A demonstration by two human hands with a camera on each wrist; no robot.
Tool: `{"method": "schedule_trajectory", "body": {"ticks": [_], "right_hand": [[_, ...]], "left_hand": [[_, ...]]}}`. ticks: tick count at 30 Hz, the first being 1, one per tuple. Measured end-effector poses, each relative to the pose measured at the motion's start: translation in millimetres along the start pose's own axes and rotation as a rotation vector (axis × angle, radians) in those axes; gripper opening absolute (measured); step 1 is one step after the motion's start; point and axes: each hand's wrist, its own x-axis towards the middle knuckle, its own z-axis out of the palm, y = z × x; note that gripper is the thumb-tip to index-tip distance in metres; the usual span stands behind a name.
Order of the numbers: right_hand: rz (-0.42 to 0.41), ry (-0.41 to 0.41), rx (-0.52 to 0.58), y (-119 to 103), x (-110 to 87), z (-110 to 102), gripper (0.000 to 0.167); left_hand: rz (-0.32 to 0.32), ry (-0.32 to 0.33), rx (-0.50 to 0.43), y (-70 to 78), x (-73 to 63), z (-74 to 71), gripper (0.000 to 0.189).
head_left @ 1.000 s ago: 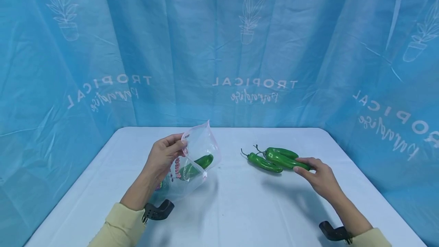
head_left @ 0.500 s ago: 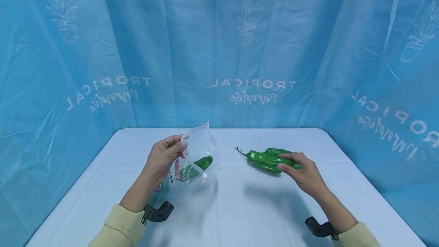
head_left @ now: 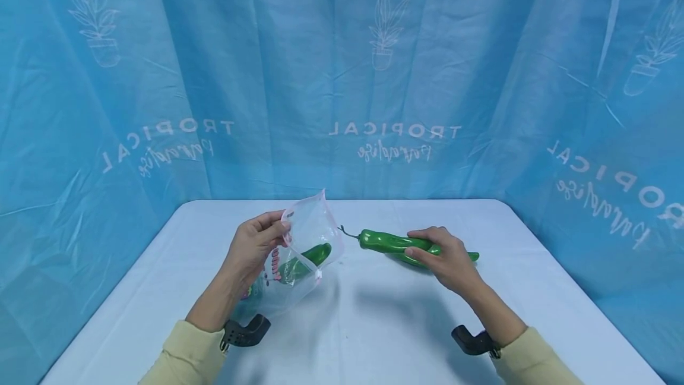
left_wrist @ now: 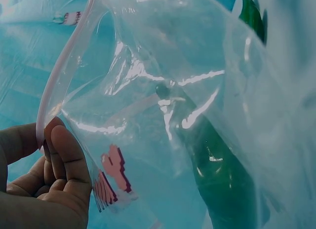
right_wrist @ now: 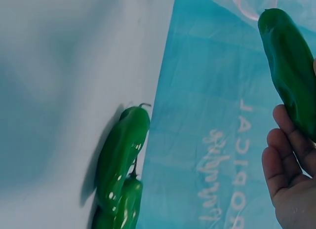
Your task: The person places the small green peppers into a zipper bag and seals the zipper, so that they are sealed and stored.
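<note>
My left hand [head_left: 255, 245] pinches the pink-edged rim of a clear plastic bag [head_left: 312, 215], its mouth gaping toward the right. Inside the bag lies a green pepper [head_left: 307, 263], seen through the plastic in the left wrist view as well. My right hand [head_left: 447, 257] grips a second long green pepper [head_left: 386, 241], raised above the table, with its thin stem pointing left at the bag. Under that hand, two more green peppers [right_wrist: 123, 155] lie side by side on the table; in the head view they are partly hidden by the hand and the held pepper.
A white-covered table [head_left: 352, 337] spreads beneath both hands. Blue printed curtains [head_left: 299, 76] hang behind it and at both sides. Each wrist carries a black camera mount [head_left: 247, 331].
My right hand has lifted one pepper from the group and carried it left toward the bag. The left hand and the bag stay nearly where they were.
</note>
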Motion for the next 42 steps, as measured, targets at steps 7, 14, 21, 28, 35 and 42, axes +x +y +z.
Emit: {"method": "schedule_trajectory", "body": {"ticks": [7, 14, 21, 28, 35, 42], "right_hand": [[-0.064, -0.006, -0.011, -14, 14.8, 12, 0.043], [-0.070, -0.028, -0.033, -28, 26.4, 19, 0.044], [-0.115, -0.048, -0.058, -43, 36.8, 26, 0.040], [-0.106, -0.085, -0.085, -52, 44.4, 36, 0.040], [-0.141, -0.092, -0.096, -59, 50.7, 47, 0.039], [-0.193, -0.095, -0.123, -69, 55.1, 56, 0.038]], "left_hand": [[0.007, -0.007, -0.007, 1.0, -0.5, -0.7, 0.042], [0.013, -0.007, -0.012, 1.9, 0.5, -0.7, 0.043], [0.024, -0.012, -0.024, 2.2, 0.5, -1.9, 0.043], [0.005, -0.002, -0.015, 2.0, -0.3, -1.5, 0.044], [-0.006, -0.001, -0.005, 1.3, -0.2, -1.4, 0.042], [-0.001, -0.009, -0.005, 0.7, 0.1, -1.0, 0.042]]}}
